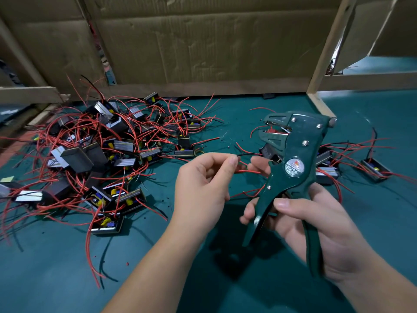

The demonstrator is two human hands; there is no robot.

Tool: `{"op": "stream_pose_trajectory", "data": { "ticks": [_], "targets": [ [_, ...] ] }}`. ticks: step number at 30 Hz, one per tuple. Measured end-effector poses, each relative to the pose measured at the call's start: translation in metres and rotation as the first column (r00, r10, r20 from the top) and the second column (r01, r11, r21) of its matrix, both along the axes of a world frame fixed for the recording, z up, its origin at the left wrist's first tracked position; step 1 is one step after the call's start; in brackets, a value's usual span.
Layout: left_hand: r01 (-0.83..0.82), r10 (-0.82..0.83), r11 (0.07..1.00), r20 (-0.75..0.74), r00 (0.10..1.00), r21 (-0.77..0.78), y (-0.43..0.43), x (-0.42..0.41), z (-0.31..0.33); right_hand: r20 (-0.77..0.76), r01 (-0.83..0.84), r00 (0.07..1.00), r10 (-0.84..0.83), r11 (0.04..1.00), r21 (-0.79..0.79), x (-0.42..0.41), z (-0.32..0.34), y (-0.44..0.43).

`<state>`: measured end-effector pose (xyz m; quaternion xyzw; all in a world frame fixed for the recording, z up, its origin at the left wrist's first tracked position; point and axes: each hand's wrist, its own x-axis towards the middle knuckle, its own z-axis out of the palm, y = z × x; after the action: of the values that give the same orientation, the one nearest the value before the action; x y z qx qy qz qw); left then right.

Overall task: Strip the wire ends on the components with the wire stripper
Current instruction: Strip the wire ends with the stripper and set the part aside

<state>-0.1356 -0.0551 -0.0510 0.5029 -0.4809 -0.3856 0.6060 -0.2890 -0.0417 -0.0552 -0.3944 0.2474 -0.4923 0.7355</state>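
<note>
A black wire (246,154) near the wire stripper (291,154)
The left hand (203,184) pinches its end; the right hand (316,222) grasps the handles.

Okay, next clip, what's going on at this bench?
A person is stripping component wires. The right hand grips a green wire stripper, jaws open. The left hand pinches the end of a thin black wire beside the tool, not yet in the jaws. A tangled pile of red-wired components lies on the green mat to the left; a smaller group lies behind the stripper.
</note>
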Motion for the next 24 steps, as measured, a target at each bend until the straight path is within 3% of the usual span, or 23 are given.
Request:
{"op": "stream_pose_trajectory", "data": {
  "ticks": [4, 7, 11, 17, 19, 21, 24],
  "targets": [
    [0.013, -0.007, 0.999, -0.177, 0.984, 0.036, -0.002, 0.004, 0.004, 0.014, -0.021, 1.0, 0.021, 1.0, 0.016, 0.001, -0.001, 0.0],
    [-0.001, 0.01, 0.999, -0.22, 0.976, 0.042, -0.004, 0.01, 0.006, 0.018, -0.05, 0.999, 0.05, 0.998, 0.023, 0.0, 0.0, 0.0],
    [-0.082, 0.087, 0.996, -0.161, 0.983, 0.042, -0.007, 0.019, 0.007, 0.032, -0.027, 0.999, 0.027, 1.0, -0.005, -0.005, 0.005, -0.003],
    [-0.174, 0.173, 0.985, 0.099, 0.98, 0.001, -0.007, 0.024, 0.003, 0.016, 0.125, 0.992, -0.124, 0.992, -0.008, -0.008, 0.006, -0.01],
    [-0.11, 0.109, 0.994, 0.025, 0.994, 0.021, -0.008, 0.03, 0.006, 0.001, 0.153, 0.988, -0.153, 0.988, -0.004, -0.008, 0.007, -0.013],
    [0.074, -0.073, 0.997, -0.086, 0.994, 0.008, -0.006, 0.035, 0.012, -0.036, 0.148, 0.989, -0.146, 0.988, 0.051, -0.009, 0.007, -0.014],
    [0.32, -0.322, 0.946, -0.208, 0.924, -0.043, -0.001, 0.035, 0.016, -0.111, 0.043, 0.994, -0.022, 0.981, 0.19, -0.003, 0.003, -0.013]
  ]
}}
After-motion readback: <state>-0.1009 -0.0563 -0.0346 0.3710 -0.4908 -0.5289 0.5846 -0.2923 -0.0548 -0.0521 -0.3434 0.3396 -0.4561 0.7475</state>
